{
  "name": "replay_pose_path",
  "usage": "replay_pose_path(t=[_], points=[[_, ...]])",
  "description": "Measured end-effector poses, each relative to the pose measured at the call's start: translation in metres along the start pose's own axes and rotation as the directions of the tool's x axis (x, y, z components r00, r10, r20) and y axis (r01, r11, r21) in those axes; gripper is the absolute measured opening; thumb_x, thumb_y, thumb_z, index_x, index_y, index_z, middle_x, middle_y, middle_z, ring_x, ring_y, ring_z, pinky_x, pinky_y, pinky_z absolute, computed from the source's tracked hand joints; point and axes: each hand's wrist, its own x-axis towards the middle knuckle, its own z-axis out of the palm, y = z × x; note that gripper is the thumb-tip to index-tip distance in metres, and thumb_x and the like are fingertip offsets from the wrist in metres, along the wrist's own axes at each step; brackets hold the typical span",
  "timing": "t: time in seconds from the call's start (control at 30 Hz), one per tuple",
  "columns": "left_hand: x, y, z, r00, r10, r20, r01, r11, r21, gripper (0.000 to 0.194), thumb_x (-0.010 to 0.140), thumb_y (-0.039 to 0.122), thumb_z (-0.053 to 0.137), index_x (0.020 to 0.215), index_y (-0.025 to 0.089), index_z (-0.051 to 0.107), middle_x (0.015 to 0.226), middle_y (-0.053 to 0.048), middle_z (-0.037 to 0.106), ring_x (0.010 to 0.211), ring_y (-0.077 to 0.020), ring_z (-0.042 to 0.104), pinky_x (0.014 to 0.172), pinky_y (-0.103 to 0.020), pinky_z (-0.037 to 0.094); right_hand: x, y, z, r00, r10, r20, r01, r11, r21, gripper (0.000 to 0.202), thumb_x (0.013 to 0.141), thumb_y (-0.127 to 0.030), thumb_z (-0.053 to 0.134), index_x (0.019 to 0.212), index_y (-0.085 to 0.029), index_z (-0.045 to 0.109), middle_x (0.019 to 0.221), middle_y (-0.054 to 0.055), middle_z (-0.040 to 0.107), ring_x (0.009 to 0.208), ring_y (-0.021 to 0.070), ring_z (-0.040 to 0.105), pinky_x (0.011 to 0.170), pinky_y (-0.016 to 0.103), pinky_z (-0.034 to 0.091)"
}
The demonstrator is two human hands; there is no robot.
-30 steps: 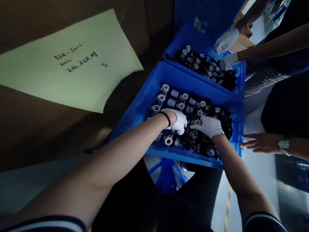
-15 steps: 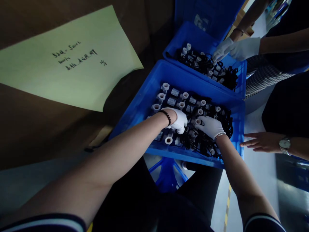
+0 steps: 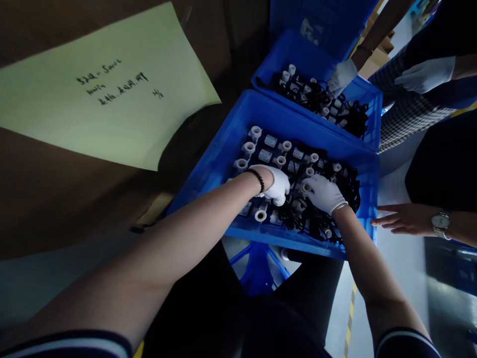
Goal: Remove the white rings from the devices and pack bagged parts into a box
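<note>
A blue crate holds rows of parts with white round fittings, pale labels and black cables. My left hand, in a white glove, reaches in at the middle with curled fingers pressed together; what they hold, if anything, is hidden. To its right, my right hand, also gloved, has its fingers bent around a white fitting in the same crate. The two hands are apart. Both palms face down and hide the parts under them.
Behind stands a second blue crate with similar parts, a person's gloved hand in it. Another gloved hand is at the right. A bare hand with a watch touches my crate's right edge. Yellow paper hangs at left.
At the upper right, one gloved hand of the other person has moved right, away from the rear crate. My right hand has shifted up slightly; my left hand is nearly still.
</note>
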Motion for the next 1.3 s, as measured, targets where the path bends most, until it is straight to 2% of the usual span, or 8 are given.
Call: replay_pose_path(t=[0.17,0.37,0.6,0.8,1.07,1.17,1.23,1.3], points=[[0.0032,-0.0022,0.0010,1.000,-0.009,-0.005,0.009,1.000,0.010,0.073,0.059,0.032,0.058,0.131,0.026,0.063,0.084,-0.008,0.074,0.051,-0.0169,0.054,0.051,-0.028,0.039,0.0028,-0.0002,-0.0010,0.999,0.037,0.039,-0.036,0.999,-0.016,0.023,0.091,-0.033,0.055,0.112,-0.027,0.064,0.116,0.005,0.063,0.103,0.0218,0.059,0.071,0.029,0.047],[0.0051,-0.0034,0.0012,1.000,-0.011,0.002,0.011,1.000,0.014,0.074,0.059,0.034,0.059,0.132,0.026,0.061,0.089,-0.008,0.075,0.055,-0.0181,0.057,0.052,-0.027,0.040,0.0062,-0.0030,-0.0019,0.984,0.161,0.071,-0.157,0.986,-0.052,0.033,0.087,-0.054,0.058,0.101,-0.025,0.064,0.103,0.005,0.067,0.090,0.0221,0.063,0.065,0.029,0.044],[0.0088,-0.0042,0.0026,1.000,-0.011,-0.012,0.012,0.999,0.035,0.072,0.060,0.036,0.060,0.132,0.028,0.062,0.089,-0.007,0.075,0.063,-0.0192,0.060,0.057,-0.026,0.041,0.0011,-0.0025,-0.0021,0.993,0.109,0.050,-0.108,0.994,-0.014,0.022,0.091,-0.042,0.053,0.104,-0.028,0.064,0.107,0.003,0.066,0.096,0.0204,0.062,0.068,0.028,0.044],[0.0058,-0.0031,0.0017,1.000,-0.008,-0.010,0.008,0.999,0.034,0.072,0.059,0.034,0.059,0.131,0.027,0.063,0.094,-0.007,0.075,0.063,-0.0197,0.060,0.055,-0.027,0.041,0.0001,0.0013,0.0011,0.993,0.113,0.038,-0.113,0.993,0.016,0.028,0.091,-0.042,0.056,0.116,-0.032,0.063,0.114,0.002,0.066,0.097,0.0196,0.063,0.068,0.027,0.045],[0.0065,-0.0029,0.0017,1.000,0.002,-0.009,-0.002,1.000,0.021,0.074,0.059,0.034,0.058,0.132,0.026,0.062,0.098,-0.009,0.074,0.061,-0.0215,0.060,0.054,-0.030,0.042,0.0032,-0.0017,-0.0083,0.933,0.308,0.186,-0.297,0.951,-0.082,0.065,0.078,-0.081,0.048,0.094,-0.021,0.069,0.091,0.009,0.070,0.084,0.0250,0.066,0.067,0.031,0.046],[0.0064,-0.0030,0.0017,1.000,0.001,-0.003,0.000,1.000,0.025,0.073,0.059,0.034,0.058,0.132,0.025,0.063,0.096,-0.009,0.074,0.058,-0.0215,0.060,0.053,-0.030,0.042,-0.0021,-0.0016,-0.0074,0.966,0.251,0.066,-0.249,0.968,-0.037,0.060,0.083,-0.070,0.054,0.121,-0.025,0.062,0.110,0.010,0.068,0.095,0.0258,0.064,0.072,0.032,0.048],[0.0065,-0.0031,0.0019,1.000,0.002,-0.014,-0.001,0.999,0.032,0.072,0.059,0.034,0.058,0.131,0.026,0.064,0.098,-0.009,0.074,0.061,-0.0223,0.061,0.053,-0.030,0.042,-0.0027,-0.0024,-0.0043,0.994,0.107,-0.005,-0.107,0.994,-0.031,0.052,0.090,-0.052,0.055,0.137,-0.029,0.052,0.126,0.009,0.061,0.105,0.0253,0.060,0.077,0.033,0.048],[0.0070,-0.0034,0.0023,1.000,0.000,-0.024,0.001,0.999,0.039,0.072,0.059,0.035,0.059,0.130,0.027,0.064,0.100,-0.009,0.074,0.066,-0.0228,0.062,0.055,-0.029,0.042,0.0002,-0.0036,-0.0007,1.000,-0.013,0.015,0.013,0.999,-0.042,0.043,0.094,-0.039,0.050,0.136,-0.028,0.053,0.128,0.008,0.060,0.107,0.0247,0.058,0.079,0.033,0.048]])
